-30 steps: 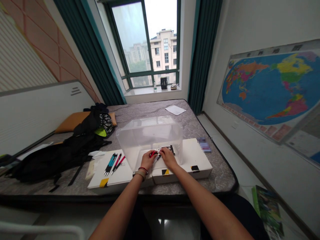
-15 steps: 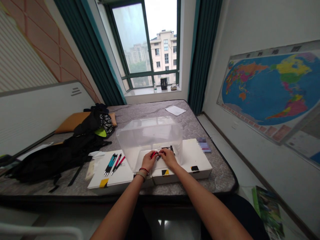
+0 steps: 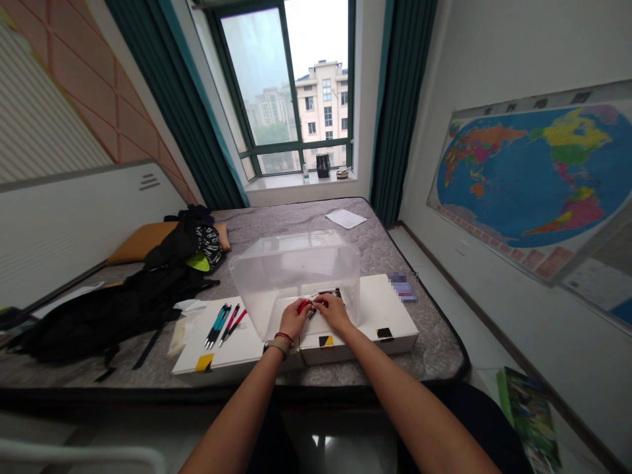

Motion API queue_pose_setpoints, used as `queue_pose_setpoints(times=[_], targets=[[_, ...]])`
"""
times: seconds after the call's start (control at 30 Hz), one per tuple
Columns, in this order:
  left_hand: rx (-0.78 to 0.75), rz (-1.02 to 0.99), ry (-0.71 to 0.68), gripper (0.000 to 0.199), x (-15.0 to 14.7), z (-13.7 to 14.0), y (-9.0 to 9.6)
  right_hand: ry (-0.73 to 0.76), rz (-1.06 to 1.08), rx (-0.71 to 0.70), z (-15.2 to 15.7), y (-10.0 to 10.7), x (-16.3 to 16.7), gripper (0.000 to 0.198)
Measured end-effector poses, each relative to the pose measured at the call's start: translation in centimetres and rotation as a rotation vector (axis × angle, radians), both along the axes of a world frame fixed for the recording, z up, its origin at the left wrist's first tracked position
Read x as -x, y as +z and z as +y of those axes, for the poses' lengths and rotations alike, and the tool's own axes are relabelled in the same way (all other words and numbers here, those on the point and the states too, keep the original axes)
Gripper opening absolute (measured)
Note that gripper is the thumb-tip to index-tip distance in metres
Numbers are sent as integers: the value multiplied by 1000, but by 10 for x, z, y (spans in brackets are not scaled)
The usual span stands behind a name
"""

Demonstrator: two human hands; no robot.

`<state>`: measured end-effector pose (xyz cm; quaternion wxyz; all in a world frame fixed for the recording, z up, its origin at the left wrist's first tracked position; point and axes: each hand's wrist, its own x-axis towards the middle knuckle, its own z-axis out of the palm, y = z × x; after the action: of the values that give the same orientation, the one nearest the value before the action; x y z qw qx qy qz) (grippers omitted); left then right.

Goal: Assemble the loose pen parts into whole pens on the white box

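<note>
A clear plastic bin lies on its side with its opening towards me, and both hands work at that opening. My left hand is closed on a red pen, much of it hidden by the fingers. Fingertips of my right hand pinch a small pen part at the end of the red pen; its exact shape is too small to tell. Beyond the right hand, small dark pen parts lie inside the bin. Several teal pens and red pens rest to the left of the bin.
Beneath the bin are white boxes with yellow and black tape, on a grey mattress. A black backpack lies at the left. White paper sits farther back. A world map hangs on the right wall.
My fingers shift very slightly around the red pen. The bin, boxes and loose pens stay where they were.
</note>
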<state>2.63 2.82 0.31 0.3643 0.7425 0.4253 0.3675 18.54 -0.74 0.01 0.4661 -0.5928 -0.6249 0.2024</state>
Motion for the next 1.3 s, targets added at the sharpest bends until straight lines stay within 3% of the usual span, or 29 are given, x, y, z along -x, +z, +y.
queue_pose_setpoints(times=[0.3,0.67,0.97,1.3], targets=[[-15,-30,-50,28,0,0,4,-7,-22,13,0,2,-1,19],[35,-92,-20,25,-1,0,6,43,241,100,3,-3,-2,22],[-3,-46,-38,25,1,3,0,42,46,67,-3,3,0,14],[-24,-20,-37,26,1,4,-2,32,49,91,-4,3,1,15]])
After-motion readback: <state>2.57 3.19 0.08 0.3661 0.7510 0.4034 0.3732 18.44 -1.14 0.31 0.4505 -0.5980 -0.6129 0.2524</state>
